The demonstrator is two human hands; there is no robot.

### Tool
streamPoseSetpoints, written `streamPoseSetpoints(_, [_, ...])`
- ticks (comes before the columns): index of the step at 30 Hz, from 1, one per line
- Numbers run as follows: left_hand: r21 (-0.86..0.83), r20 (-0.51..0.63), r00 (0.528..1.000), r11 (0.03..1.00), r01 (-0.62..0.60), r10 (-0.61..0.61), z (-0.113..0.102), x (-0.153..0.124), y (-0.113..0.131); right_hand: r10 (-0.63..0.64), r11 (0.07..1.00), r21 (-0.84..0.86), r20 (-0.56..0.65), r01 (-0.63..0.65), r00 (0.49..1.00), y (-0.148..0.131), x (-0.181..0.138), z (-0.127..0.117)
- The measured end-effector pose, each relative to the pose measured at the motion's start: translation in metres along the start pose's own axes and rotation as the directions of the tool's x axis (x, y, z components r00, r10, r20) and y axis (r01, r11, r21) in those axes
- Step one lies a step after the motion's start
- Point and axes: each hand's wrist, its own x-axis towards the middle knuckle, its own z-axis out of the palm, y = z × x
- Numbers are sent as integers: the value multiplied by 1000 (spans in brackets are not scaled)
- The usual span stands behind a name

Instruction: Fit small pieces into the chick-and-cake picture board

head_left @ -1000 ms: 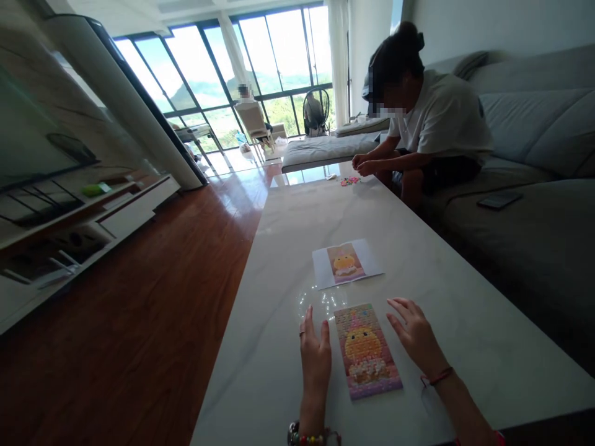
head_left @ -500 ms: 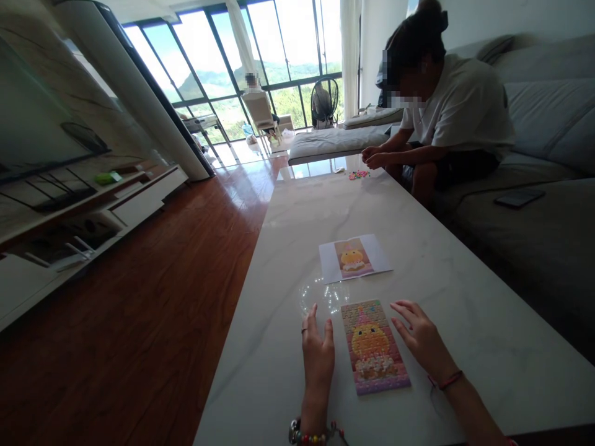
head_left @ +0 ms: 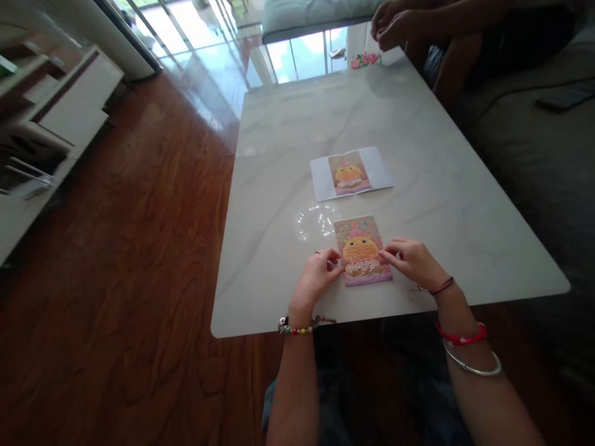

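A rectangular picture puzzle [head_left: 363, 249] lies flat near the front edge of the white table. Its surface shows rows of small pieces forming a yellow round character with a pink hat and a cake. At its left edge, the bent fingers of my left hand [head_left: 317, 275] are closed on the lower side. My right hand [head_left: 413, 259] pinches the opposite edge with thumb and fingertips. Just beyond the puzzle, a creased white sheet [head_left: 383, 167] printed with the same picture lies on the tabletop.
The marble-patterned table [head_left: 274, 204] stretches away from me. At its far end lies a pile of small colourful pieces [head_left: 365, 60] below another person's hands [head_left: 393, 25]. A sofa with a phone [head_left: 564, 97] stands to the right, wooden floor [head_left: 139, 248] to the left.
My view has tilted down. Both hands have come in from beside the puzzle, and their spread fingers have closed onto its left and right edges.
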Motion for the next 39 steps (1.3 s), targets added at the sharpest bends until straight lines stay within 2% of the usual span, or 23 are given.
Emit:
streamPoseSetpoints(27, [45, -58, 998, 999, -20, 23, 2, 3, -1, 14, 1000, 13, 56, -14, 998, 7, -4, 6])
streamPoseSetpoints(31, [4, -117, 993, 1000, -23, 23, 4, 6, 0, 46, 998, 43, -16, -46, 999, 6, -2, 7])
streamPoseSetpoints(34, [-11, -187, 982, 1000, -13, 11, 4, 7, 2, 56, 997, 65, -127, -48, 990, 7, -2, 10])
streamPoseSetpoints(36, [-21, -263, 965, 1000, -2, -4, 4, 7, 3, 44, 997, 77, -217, -28, 975, 9, -2, 14])
streamPoseSetpoints(39, [-47, -366, 931, 999, -20, 2, 6, 9, 1, 28, 997, 78, -276, -6, 961, 14, -1, 22])
